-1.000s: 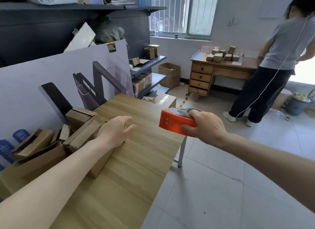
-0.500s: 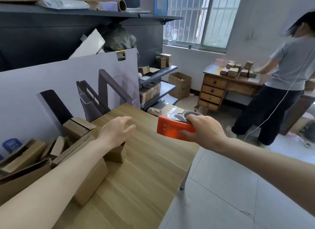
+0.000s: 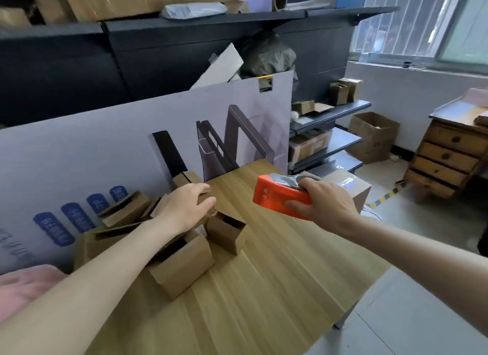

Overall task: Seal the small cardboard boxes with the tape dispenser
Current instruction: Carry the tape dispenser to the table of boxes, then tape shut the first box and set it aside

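Several small open cardboard boxes lie in a heap on the left of the wooden table (image 3: 277,288). My left hand (image 3: 184,206) reaches over the heap, and its fingers curl round a small box (image 3: 204,197) near the back. One open box (image 3: 227,231) stands just in front of that hand, another open box (image 3: 182,265) lies under my forearm. My right hand (image 3: 324,204) grips the orange tape dispenser (image 3: 277,196) in the air above the table's far right part, apart from the boxes.
A large printed board (image 3: 105,148) leans behind the table. Dark shelving (image 3: 330,111) with boxes stands beyond it. A sealed carton (image 3: 351,185) sits past the table's far corner, a wooden drawer chest (image 3: 446,159) at the right. Something pink (image 3: 23,286) lies at the left edge.
The view has swung left and down, so the person at the desk is out of sight. My left hand moved further into the box heap. The dispenser stays in my right hand.
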